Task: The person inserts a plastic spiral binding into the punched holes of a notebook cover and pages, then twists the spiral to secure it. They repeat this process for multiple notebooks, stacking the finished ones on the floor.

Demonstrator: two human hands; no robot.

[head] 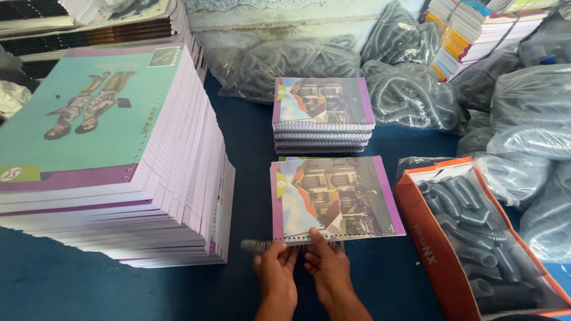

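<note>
I see both hands at the near edge of the notebook (336,199), which lies flat on the blue counter (71,285) with its punched edge toward me. My left hand (277,274) has its grip closed on a dark spiral coil (257,245) that lies along that punched edge and sticks out past the notebook's left corner. My right hand (327,267) sits just beside the left one, its fingers pressing down on the punched edge; its grip pinches the cover there, though I cannot tell whether it also touches the coil.

Taking the notebook as my landmark: straight beyond it stands a short pile of bound notebooks (323,116) with the same house picture on the cover, well apart from my hands. To its left rises a tall stack of unbound covers and pages (113,160), topped by a teal and purple sheet. Just to its right sits an orange cardboard box (476,238) full of dark coils. Beyond and to the right of it lie clear plastic bags (529,125) stuffed with more coils, and more stacks of books (470,32) stand at the far right corner.
</note>
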